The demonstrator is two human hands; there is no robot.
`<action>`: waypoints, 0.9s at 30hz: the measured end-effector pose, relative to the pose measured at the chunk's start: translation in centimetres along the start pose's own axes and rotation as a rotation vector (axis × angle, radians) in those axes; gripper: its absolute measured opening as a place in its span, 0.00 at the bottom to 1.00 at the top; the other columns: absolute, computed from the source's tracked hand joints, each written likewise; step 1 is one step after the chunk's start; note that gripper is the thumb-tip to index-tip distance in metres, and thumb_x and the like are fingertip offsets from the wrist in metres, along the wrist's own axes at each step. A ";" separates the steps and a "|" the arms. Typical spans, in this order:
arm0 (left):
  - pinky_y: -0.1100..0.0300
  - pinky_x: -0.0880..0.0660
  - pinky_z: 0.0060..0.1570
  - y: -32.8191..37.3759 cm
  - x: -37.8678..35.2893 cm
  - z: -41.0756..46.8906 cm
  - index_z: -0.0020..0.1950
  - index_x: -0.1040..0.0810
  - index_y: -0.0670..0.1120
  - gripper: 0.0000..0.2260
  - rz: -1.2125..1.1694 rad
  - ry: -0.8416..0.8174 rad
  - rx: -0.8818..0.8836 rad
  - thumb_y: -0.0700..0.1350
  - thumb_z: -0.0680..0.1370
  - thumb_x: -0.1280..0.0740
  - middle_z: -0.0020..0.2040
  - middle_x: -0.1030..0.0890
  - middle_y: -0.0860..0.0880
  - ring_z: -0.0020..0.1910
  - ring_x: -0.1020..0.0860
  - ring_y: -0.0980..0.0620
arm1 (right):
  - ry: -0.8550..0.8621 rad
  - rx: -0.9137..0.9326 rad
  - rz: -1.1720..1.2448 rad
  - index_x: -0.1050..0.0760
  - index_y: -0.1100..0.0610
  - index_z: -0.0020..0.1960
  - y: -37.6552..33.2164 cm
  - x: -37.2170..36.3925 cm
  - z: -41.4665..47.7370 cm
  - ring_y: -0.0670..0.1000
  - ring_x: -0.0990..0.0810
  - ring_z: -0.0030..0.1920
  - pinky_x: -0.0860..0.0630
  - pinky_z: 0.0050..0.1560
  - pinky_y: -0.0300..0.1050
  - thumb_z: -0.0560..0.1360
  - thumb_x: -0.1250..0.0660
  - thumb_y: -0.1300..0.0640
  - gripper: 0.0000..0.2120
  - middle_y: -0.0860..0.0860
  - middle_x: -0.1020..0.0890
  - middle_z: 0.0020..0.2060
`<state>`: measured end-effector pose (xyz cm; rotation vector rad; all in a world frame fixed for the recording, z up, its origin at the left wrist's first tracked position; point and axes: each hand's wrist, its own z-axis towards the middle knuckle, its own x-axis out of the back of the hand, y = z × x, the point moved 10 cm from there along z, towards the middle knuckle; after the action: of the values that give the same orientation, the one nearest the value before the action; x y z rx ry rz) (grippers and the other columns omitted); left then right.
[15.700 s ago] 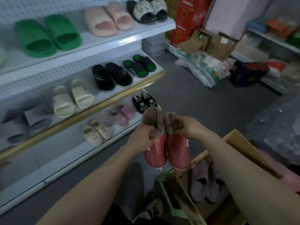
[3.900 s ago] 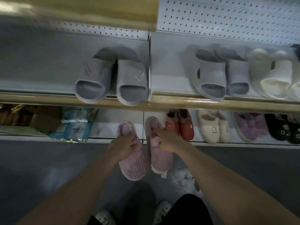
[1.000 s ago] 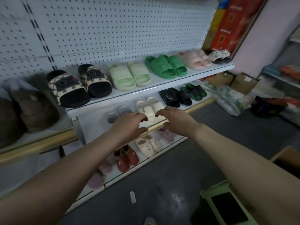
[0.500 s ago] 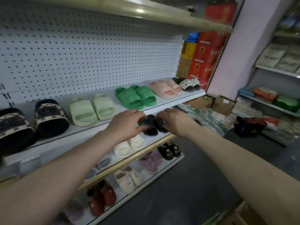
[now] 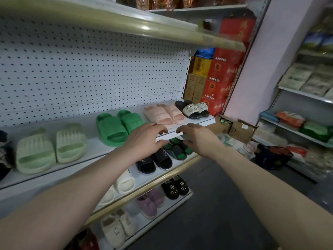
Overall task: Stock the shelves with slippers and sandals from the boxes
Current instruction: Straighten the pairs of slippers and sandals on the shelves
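On the shelf (image 5: 93, 147), the green slides (image 5: 117, 127) sit left of your left hand (image 5: 144, 139), which hovers empty, fingers loosely spread. The pink slides (image 5: 164, 114) lie just beyond. Your right hand (image 5: 196, 139) is equally empty and relaxed; nudge pairs square, toes aligned.

Lettering on black slides (image 5: 155, 161), characters on red cartons (image 5: 224, 82), none legible

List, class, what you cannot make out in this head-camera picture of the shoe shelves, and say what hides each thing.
All in the head view:
White slides: mostly behind the left arm.
Dark patterned slippers: cut off by the left edge.
Green-and-black sandals: partly covered by the left hand and right hand.
Red cartons: print too small to read.
Packets on the right-side shelves: blurred.
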<state>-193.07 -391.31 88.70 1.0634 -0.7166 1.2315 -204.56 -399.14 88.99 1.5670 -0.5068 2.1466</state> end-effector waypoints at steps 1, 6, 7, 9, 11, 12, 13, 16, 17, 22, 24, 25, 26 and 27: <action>0.52 0.24 0.54 -0.1 -0.5 1.1 0.63 0.26 0.57 0.17 -0.007 0.002 -0.002 0.58 0.76 0.33 0.58 0.22 0.57 0.59 0.25 0.53 | 0.008 -0.015 0.004 0.25 0.48 0.62 1.2 -0.3 0.6 0.56 0.22 0.52 0.23 0.44 0.52 0.74 0.35 0.59 0.17 0.51 0.20 0.53; 0.52 0.25 0.55 -0.9 -3.3 7.3 0.63 0.26 0.56 0.18 -0.032 0.002 -0.031 0.56 0.75 0.32 0.58 0.21 0.56 0.57 0.24 0.53 | -0.024 -0.090 0.016 0.27 0.46 0.65 6.8 -2.2 4.9 0.53 0.23 0.57 0.24 0.55 0.52 0.75 0.34 0.58 0.19 0.49 0.22 0.58; 0.53 0.25 0.55 -1.2 -3.9 8.6 0.63 0.25 0.55 0.17 -0.033 -0.001 -0.035 0.56 0.75 0.32 0.59 0.21 0.56 0.58 0.24 0.53 | -0.021 -0.092 0.024 0.27 0.47 0.65 7.7 -2.4 5.9 0.53 0.22 0.57 0.23 0.54 0.52 0.75 0.34 0.59 0.19 0.50 0.21 0.58; 0.55 0.27 0.55 -1.9 -4.7 11.5 0.62 0.25 0.54 0.17 -0.032 0.000 -0.042 0.55 0.75 0.31 0.59 0.21 0.55 0.58 0.25 0.54 | -0.001 -0.093 0.029 0.27 0.47 0.64 9.4 -2.8 7.9 0.53 0.21 0.55 0.23 0.52 0.52 0.75 0.33 0.60 0.20 0.49 0.21 0.57; 0.56 0.28 0.56 -2.5 -5.0 14.4 0.62 0.24 0.53 0.16 -0.037 0.022 -0.048 0.55 0.76 0.31 0.59 0.21 0.55 0.59 0.25 0.54 | 0.006 -0.101 0.033 0.27 0.47 0.64 11.1 -3.1 10.0 0.53 0.21 0.55 0.23 0.52 0.52 0.75 0.33 0.59 0.20 0.49 0.21 0.57; 0.56 0.29 0.56 -2.6 -5.2 15.7 0.62 0.24 0.54 0.16 -0.036 0.026 -0.053 0.55 0.76 0.31 0.59 0.21 0.56 0.59 0.25 0.54 | 0.001 -0.107 0.035 0.27 0.46 0.65 11.9 -3.3 11.0 0.53 0.21 0.55 0.22 0.52 0.52 0.75 0.33 0.59 0.20 0.49 0.21 0.57; 0.57 0.31 0.56 -2.7 -5.4 16.9 0.62 0.24 0.54 0.16 -0.030 0.020 -0.059 0.55 0.76 0.31 0.59 0.21 0.56 0.59 0.25 0.55 | -0.004 -0.117 0.037 0.27 0.46 0.65 12.8 -3.5 11.8 0.53 0.21 0.56 0.22 0.52 0.52 0.74 0.33 0.59 0.20 0.49 0.21 0.57; 0.65 0.38 0.46 -3.0 -6.8 20.3 0.64 0.26 0.55 0.17 0.015 -0.005 -0.072 0.55 0.76 0.32 0.61 0.23 0.58 0.59 0.25 0.58 | -0.023 -0.143 0.034 0.28 0.47 0.65 15.4 -4.2 13.7 0.54 0.22 0.57 0.23 0.54 0.53 0.74 0.33 0.59 0.21 0.49 0.21 0.58; 0.66 0.41 0.40 -3.2 -7.2 21.3 0.65 0.26 0.56 0.17 0.029 -0.010 -0.070 0.56 0.77 0.33 0.61 0.23 0.58 0.59 0.26 0.58 | -0.025 -0.148 0.036 0.28 0.47 0.66 16.2 -4.4 14.2 0.53 0.22 0.58 0.23 0.55 0.53 0.75 0.32 0.60 0.21 0.49 0.21 0.59; 0.67 0.46 0.30 -3.6 -10.0 25.2 0.67 0.29 0.58 0.17 0.102 -0.073 -0.063 0.57 0.79 0.37 0.63 0.26 0.60 0.61 0.27 0.58 | -0.047 -0.177 0.027 0.28 0.47 0.66 20.5 -6.4 17.0 0.52 0.20 0.55 0.22 0.53 0.49 0.75 0.32 0.60 0.21 0.49 0.21 0.59; 0.66 0.34 0.33 -4.1 -11.6 26.8 0.67 0.29 0.57 0.18 0.090 -0.068 -0.068 0.58 0.78 0.36 0.63 0.25 0.59 0.60 0.26 0.57 | -0.039 -0.179 0.044 0.28 0.47 0.66 22.2 -7.0 18.3 0.52 0.20 0.54 0.22 0.52 0.47 0.75 0.32 0.61 0.21 0.49 0.20 0.59; 0.64 0.28 0.41 -4.5 -12.6 27.8 0.66 0.28 0.56 0.18 0.061 -0.069 -0.059 0.59 0.77 0.35 0.62 0.24 0.58 0.59 0.25 0.57 | -0.036 -0.178 0.057 0.27 0.48 0.66 23.1 -7.2 19.0 0.52 0.20 0.54 0.22 0.52 0.47 0.75 0.32 0.62 0.21 0.49 0.20 0.59; 0.61 0.26 0.50 -4.9 -13.5 28.7 0.65 0.28 0.56 0.19 0.037 -0.077 -0.043 0.59 0.76 0.34 0.61 0.23 0.58 0.59 0.25 0.58 | -0.040 -0.175 0.067 0.27 0.48 0.66 24.1 -7.6 19.7 0.52 0.20 0.55 0.22 0.53 0.48 0.74 0.33 0.63 0.22 0.49 0.21 0.59; 0.60 0.28 0.56 -5.2 -14.2 29.7 0.65 0.28 0.56 0.19 0.028 -0.081 -0.027 0.59 0.76 0.33 0.61 0.23 0.58 0.59 0.24 0.58 | -0.049 -0.170 0.071 0.27 0.48 0.66 25.2 -8.0 20.5 0.52 0.21 0.55 0.22 0.53 0.49 0.73 0.33 0.65 0.24 0.49 0.21 0.59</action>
<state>-188.13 -424.14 85.78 1.0892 -0.8108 1.2051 -199.70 -432.15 86.45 1.5315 -0.7509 2.0608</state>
